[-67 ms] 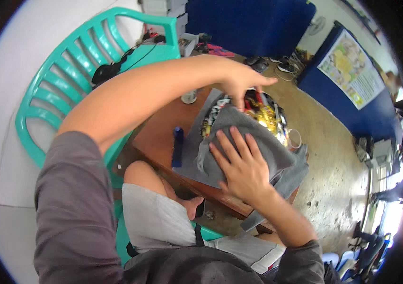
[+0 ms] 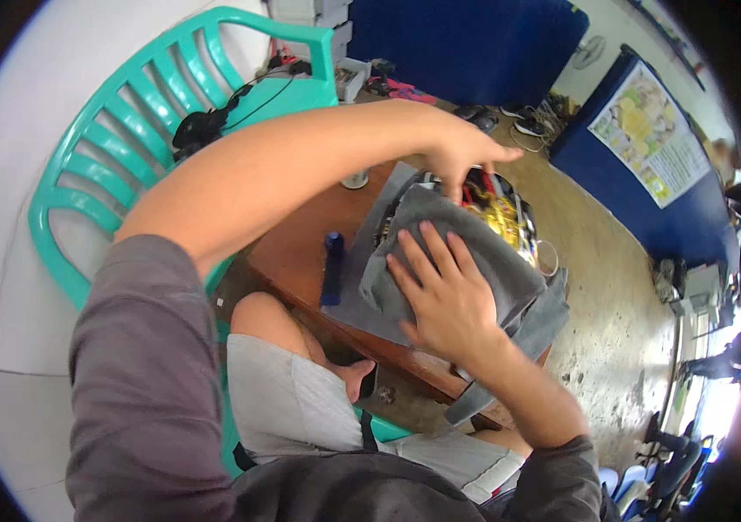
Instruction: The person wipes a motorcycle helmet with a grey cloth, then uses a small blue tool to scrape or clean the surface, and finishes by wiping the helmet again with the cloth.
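Observation:
A grey cloth [image 2: 501, 268] is folded over a heap of things on a small brown wooden table [image 2: 288, 248]. Shiny gold wrapping [image 2: 503, 219] with red and black pieces shows past its far right edge. My right hand [image 2: 450, 300] lies flat on the cloth with its fingers spread. My left hand [image 2: 459, 157] reaches across to the cloth's far edge, one digit pointing down at the fold and another stretched out to the right. Its remaining fingers are partly hidden. Left of the cloth lies a narrow dark blue object [image 2: 332, 270].
A green plastic chair [image 2: 140, 122] stands at the left, with a black item and cable on its seat. Behind my left forearm is a can-like container [image 2: 356, 180]. Shoes [image 2: 529, 127] lie on the floor beyond the table, near blue partitions [image 2: 466, 52].
My right hand has slid slightly away from me with the cloth, which now covers more of the patterned strip at its left edge. My left hand has shifted slightly right.

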Demonstrator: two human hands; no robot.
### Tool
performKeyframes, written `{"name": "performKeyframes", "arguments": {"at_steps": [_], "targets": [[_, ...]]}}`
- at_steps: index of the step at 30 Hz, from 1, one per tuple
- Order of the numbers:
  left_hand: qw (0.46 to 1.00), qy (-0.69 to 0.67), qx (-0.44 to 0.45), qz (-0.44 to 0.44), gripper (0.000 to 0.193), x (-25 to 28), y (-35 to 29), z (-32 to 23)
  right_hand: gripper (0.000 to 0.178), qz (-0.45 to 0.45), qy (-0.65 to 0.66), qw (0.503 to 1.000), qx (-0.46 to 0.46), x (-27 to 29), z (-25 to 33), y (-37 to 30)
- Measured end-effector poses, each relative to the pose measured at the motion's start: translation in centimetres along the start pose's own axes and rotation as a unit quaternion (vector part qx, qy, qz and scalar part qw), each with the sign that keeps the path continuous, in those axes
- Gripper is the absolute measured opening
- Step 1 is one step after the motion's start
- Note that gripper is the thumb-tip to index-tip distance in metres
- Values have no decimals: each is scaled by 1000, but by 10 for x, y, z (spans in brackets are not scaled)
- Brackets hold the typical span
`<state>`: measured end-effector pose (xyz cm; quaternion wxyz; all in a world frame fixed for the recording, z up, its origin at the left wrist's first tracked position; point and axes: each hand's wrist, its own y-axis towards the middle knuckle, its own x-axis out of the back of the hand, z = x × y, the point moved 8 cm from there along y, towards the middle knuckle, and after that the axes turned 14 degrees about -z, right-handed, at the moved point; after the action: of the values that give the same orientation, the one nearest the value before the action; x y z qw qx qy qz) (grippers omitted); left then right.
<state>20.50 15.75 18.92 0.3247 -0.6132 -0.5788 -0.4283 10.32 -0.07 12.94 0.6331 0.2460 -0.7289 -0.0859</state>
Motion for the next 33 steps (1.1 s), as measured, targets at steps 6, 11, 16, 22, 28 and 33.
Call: {"name": "performKeyframes", "arguments": {"at_steps": [6,11,16,22,28,33], "targets": [[996,75,14,47,151,-6,13,-8,65,314,-221,902,196,-99,38,52],[991,117,26,52,152,-2,8,-8,58,372,-214,849,309,-119,77,-16],[993,86,56,59,153,-2,8,-1,77,290,-212,929,90,-91,10,61],[987,107,83,92,155,-7,17,-4,68,324,-262,909,-3,-88,-11,101],[994,54,63,73,156,-1,10,4,72,160,-215,953,140,-58,40,38],[992,99,22,71,151,6,10,1,81,184,-177,966,-36,-63,-5,83]]}}
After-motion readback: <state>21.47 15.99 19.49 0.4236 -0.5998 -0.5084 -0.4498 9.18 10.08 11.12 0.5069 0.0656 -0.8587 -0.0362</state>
